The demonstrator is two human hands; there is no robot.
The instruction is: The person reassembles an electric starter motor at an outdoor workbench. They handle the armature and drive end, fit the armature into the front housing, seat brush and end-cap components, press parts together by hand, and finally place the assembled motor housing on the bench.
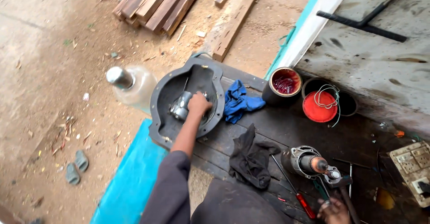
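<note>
A big dark pan [161,98] sits mid-frame. In it, the left hand [198,104] grips a shiny metal part [180,106]; it looks heavy, hard, maybe slippery, best held round its body. Bottom right, the right hand [333,210] holds a hammer [347,197].

A: Left arm?
B: Stretched far forward, elbow nearly straight, dark sleeve to just below the elbow, forearm bare. Left hand [198,104] knuckles up, fingers curled downward in a closed grasp.
A: Right hand?
B: Right hand [333,209] low, close to the body, at frame bottom; fingers curled, partly cut off by the edge. Hands well apart.
</note>
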